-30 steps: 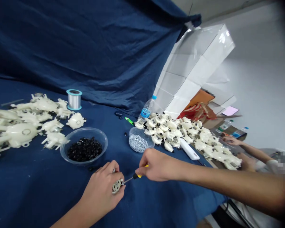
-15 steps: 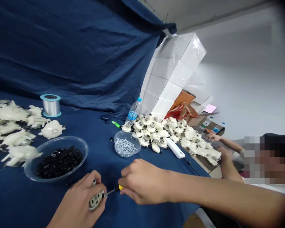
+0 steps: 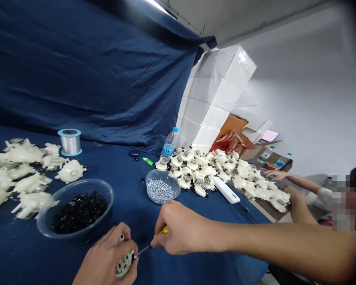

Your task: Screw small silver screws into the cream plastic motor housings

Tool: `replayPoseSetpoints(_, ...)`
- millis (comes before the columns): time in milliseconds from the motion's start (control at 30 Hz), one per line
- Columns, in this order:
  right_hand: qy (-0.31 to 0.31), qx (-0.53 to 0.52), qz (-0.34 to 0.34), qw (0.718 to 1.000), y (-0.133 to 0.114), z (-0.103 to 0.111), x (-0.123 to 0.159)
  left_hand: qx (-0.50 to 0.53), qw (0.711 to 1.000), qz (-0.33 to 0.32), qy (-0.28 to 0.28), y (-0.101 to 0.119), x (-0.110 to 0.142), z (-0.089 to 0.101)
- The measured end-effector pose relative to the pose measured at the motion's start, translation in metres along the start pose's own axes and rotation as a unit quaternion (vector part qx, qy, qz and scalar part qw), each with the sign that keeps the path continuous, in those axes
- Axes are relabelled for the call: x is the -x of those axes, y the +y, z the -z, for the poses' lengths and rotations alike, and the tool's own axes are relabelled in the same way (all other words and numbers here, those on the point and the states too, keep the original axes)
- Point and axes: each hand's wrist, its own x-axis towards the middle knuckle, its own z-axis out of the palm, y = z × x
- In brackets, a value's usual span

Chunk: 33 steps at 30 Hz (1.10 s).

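My left hand [image 3: 111, 255] is closed round a cream plastic housing [image 3: 124, 266] whose slotted round face shows between the fingers; the rest is covered by the hand. A small black piece sits at the housing's edge. My right hand [image 3: 180, 229] grips a screwdriver [image 3: 165, 230] with a yellow and black handle. Its metal shaft slants down to the left, and the tip meets the housing's edge beside the black piece. Behind my hands stand a clear bowl of small black parts [image 3: 80, 213] and a smaller clear bowl of silver screws [image 3: 160, 189].
Cream housings lie in a heap at left [image 3: 20, 158] and another at right [image 3: 195, 166]. A wire spool [image 3: 70, 142], a water bottle [image 3: 169, 144] and a white bar-shaped device [image 3: 226, 190] stand or lie on the blue cloth. A co-worker's hands [image 3: 277, 174] are at far right.
The whole view has shifted slightly, so the table things sit a little lower and further right. My right hand has turned on the screwdriver, and more of its yellow handle shows. The left hand still holds the housing.
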Motion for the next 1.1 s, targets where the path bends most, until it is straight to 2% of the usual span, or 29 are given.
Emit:
replayPoseSetpoints(133,0.002,-0.010,-0.069,0.998,-0.008,0.002,-0.003,0.002,1.000,0.007,-0.008,0.002,0.000,0.001)
replayPoseSetpoints(267,-0.009,-0.010,-0.076,0.997,-0.010,0.006,-0.003,0.002,1.000,0.010,-0.013,0.002,0.000,0.001)
replayPoseSetpoints(333,0.003,0.008,-0.047,0.999,-0.007,0.006,0.000,0.006,1.000,0.011,-0.020,0.003,0.000,0.002)
replayPoseSetpoints(433,0.042,0.070,0.032,0.996,-0.001,0.003,0.003,0.017,0.999,0.018,-0.026,0.005,0.001,0.005)
replayPoseSetpoints(567,0.030,0.141,0.108,0.984,-0.003,0.000,0.009,0.050,0.998,0.031,-0.014,0.009,0.001,0.009)
replayPoseSetpoints(700,0.005,0.280,0.201,0.939,-0.013,0.004,0.014,0.065,0.996,0.053,-0.003,0.011,0.000,0.013)
replayPoseSetpoints(767,-0.006,0.306,0.223,0.926,-0.016,0.007,0.014,0.069,0.996,0.059,0.001,0.011,-0.001,0.014)
replayPoseSetpoints(833,-0.019,0.294,0.219,0.930,-0.018,0.009,0.012,0.076,0.995,0.065,0.003,0.011,-0.001,0.014)
replayPoseSetpoints(933,-0.028,0.230,0.180,0.956,-0.018,0.005,0.005,0.080,0.994,0.068,0.002,0.011,-0.002,0.014)
replayPoseSetpoints(1033,-0.045,0.117,0.099,0.987,-0.021,-0.007,-0.005,0.084,0.994,0.068,-0.005,0.011,-0.002,0.013)
replayPoseSetpoints(1100,-0.055,0.068,0.050,0.995,-0.024,-0.013,-0.011,0.090,0.993,0.073,-0.010,0.011,0.000,0.014)
